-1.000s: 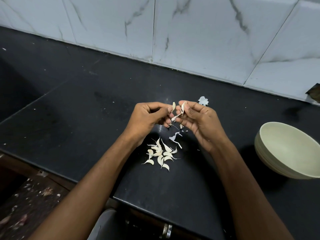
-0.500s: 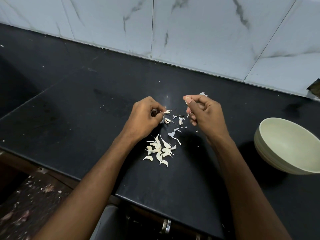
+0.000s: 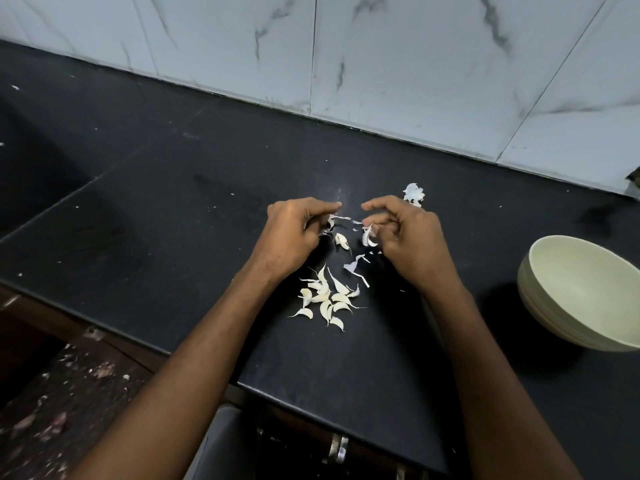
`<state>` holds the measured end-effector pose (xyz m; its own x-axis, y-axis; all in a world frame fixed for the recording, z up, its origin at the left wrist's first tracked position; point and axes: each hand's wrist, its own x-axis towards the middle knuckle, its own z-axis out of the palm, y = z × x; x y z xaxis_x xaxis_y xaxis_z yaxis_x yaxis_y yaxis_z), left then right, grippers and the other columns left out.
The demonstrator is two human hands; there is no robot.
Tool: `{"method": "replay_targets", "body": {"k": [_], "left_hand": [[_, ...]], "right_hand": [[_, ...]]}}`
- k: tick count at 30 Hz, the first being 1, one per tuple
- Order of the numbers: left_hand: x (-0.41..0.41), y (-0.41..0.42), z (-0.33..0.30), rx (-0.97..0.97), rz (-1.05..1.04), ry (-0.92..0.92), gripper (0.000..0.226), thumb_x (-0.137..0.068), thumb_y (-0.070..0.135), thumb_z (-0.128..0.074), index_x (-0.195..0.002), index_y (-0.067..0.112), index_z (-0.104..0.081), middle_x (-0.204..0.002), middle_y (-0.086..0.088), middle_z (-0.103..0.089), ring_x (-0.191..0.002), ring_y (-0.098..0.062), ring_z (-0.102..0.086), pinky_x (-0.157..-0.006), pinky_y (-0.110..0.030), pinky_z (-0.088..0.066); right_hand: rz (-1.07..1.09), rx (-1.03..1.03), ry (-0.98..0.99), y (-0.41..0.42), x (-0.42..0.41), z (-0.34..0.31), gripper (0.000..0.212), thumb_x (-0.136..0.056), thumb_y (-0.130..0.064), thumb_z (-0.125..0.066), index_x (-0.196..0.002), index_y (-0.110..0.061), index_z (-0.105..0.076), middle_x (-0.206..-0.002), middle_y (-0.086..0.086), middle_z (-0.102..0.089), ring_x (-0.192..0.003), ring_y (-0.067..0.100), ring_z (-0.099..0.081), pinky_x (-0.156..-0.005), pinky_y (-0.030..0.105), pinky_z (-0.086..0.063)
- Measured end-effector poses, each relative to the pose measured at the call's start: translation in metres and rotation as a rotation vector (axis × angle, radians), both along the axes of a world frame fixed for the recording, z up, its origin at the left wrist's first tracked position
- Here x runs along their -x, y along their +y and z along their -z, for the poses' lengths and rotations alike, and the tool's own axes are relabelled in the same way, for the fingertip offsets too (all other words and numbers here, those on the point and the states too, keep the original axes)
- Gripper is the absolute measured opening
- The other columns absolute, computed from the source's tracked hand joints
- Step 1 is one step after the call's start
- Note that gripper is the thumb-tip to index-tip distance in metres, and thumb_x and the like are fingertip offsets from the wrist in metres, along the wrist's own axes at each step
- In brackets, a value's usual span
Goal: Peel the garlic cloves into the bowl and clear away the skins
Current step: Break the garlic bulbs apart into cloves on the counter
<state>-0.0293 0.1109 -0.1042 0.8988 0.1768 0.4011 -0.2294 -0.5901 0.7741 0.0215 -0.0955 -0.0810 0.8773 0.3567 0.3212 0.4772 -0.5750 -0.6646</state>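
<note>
Both hands have dropped lower toward the black stone table [image 3: 173,209] than half a second ago, and now work just above the scraps. Left hand [image 3: 294,233] curls its fingers [image 3: 323,206] round a wisp of papery white garlic skin [image 3: 341,218]; right hand [image 3: 405,233] pinches a small pale garlic clove [image 3: 367,235] between thumb and fingers. The skin strip spans the gap between the hands, which suggests that it is being torn away from the clove. One further clove [image 3: 341,240] lies loose on the table directly below the left fingers. The heap of unpeeled curved garlic cloves [image 3: 325,297] sits nearer the person, between the wrists, within easy reach. The round pale green bowl [image 3: 585,292] stands well apart to the right; no clove is visible in it. A crumpled white skin husk [image 3: 414,194] rests just beyond the right hand.
</note>
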Motion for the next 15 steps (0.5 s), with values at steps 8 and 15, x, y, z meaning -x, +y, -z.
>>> {"method": "replay_targets", "body": {"k": [8, 15], "left_hand": [[0.004, 0.004, -0.003, -0.049, -0.162, 0.000, 0.049, -0.088, -0.007, -0.061, -0.113, 0.031, -0.078, -0.110, 0.017, -0.073, -0.116, 0.010, -0.053, -0.099, -0.018, -0.016], [-0.001, 0.000, -0.005, -0.173, -0.210, 0.111, 0.007, -0.097, 0.034, -0.073, -0.099, 0.031, -0.079, -0.098, 0.011, -0.060, -0.106, -0.012, -0.046, -0.090, -0.035, -0.022]], "right_hand": [[0.059, -0.047, -0.056, -0.002, 0.001, -0.007, 0.027, -0.088, -0.010, -0.071, -0.102, -0.031, -0.079, -0.081, -0.018, -0.073, -0.071, 0.001, -0.063, -0.076, 0.026, -0.056], [0.080, -0.026, -0.026, 0.010, 0.008, -0.010, 0.011, -0.087, -0.037, -0.082, -0.091, -0.027, -0.081, -0.073, -0.012, -0.068, -0.068, 0.004, -0.063, -0.073, 0.029, -0.053]]}}
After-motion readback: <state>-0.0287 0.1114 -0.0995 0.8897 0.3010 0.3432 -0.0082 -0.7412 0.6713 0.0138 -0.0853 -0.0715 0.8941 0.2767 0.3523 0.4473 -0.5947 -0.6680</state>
